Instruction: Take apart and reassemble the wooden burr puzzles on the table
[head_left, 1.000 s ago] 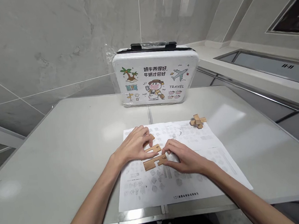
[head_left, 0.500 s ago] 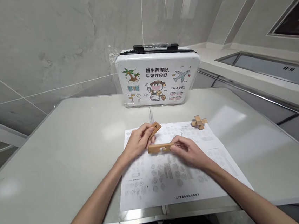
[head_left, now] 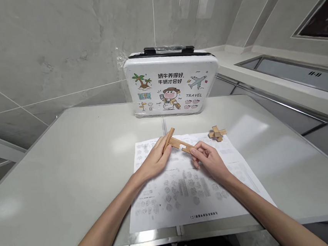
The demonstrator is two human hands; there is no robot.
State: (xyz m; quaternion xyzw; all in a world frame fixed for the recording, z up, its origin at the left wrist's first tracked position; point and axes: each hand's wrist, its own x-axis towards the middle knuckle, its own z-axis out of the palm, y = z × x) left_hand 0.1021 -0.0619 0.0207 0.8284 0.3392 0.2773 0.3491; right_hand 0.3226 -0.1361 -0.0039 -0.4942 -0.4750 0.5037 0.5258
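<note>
My left hand is closed on a wooden puzzle piece, which tilts up and to the right from between thumb and fingers. Between the thumb and fingers of my right hand is the near end of a notched wooden puzzle piece, with a cut-out along its lower edge. Its far end meets the piece in my left hand; whether the two interlock I cannot tell. Both hands are above a printed instruction sheet. An assembled wooden cross-shaped puzzle rests at the sheet's far right corner.
A white suitcase with cartoon prints, wrapped in clear plastic, stands at the back of the pale table. Behind it rises a grey tiled wall. A counter with a glass-topped panel runs along the right.
The right hand's piece has swung from level to slanted, its far end rising to meet the left piece. My left hand has turned its piece, so the number 2 no longer shows.
</note>
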